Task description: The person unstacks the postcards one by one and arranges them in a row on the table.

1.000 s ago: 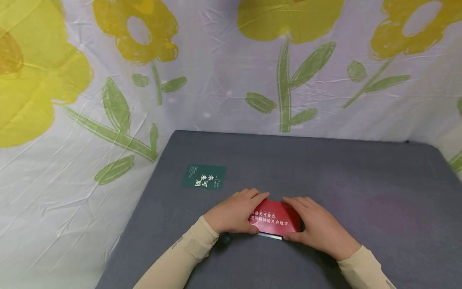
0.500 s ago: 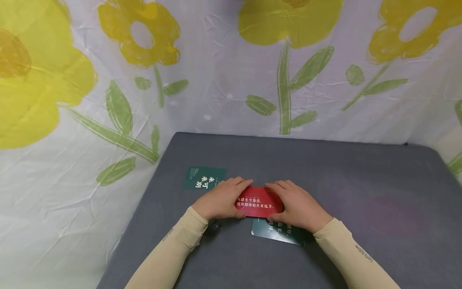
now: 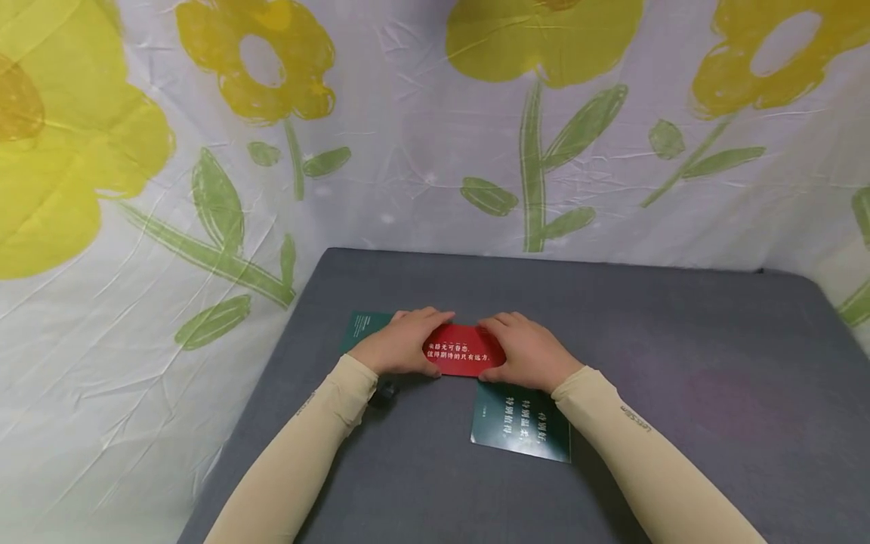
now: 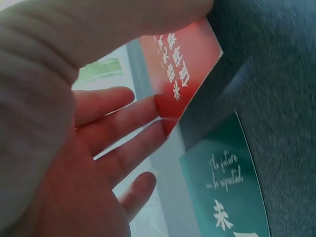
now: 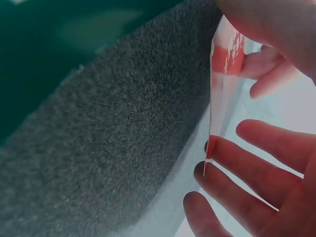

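A red card (image 3: 464, 351) with white Chinese characters is held by both hands, one at each end. My left hand (image 3: 401, 346) grips its left end between thumb and fingers, and my right hand (image 3: 532, 353) grips the right end in the same manner. In the left wrist view the red card (image 4: 180, 64) is raised off the dark surface. A dark green card (image 3: 363, 325) lies behind my left hand, partly hidden by it. Nearer the front, another green card (image 3: 519, 423) with white writing lies flat, its upper right part covered by my right hand and sleeve.
A grey table (image 3: 652, 363) carries the cards. Behind and to the left hangs a white cloth (image 3: 421, 151) with yellow flowers. A small dark object (image 3: 386, 391) shows under my left wrist.
Both hands have moved left and farther from the front, carrying the red card. The green card beneath it has come into view, and the left green card is now more covered.
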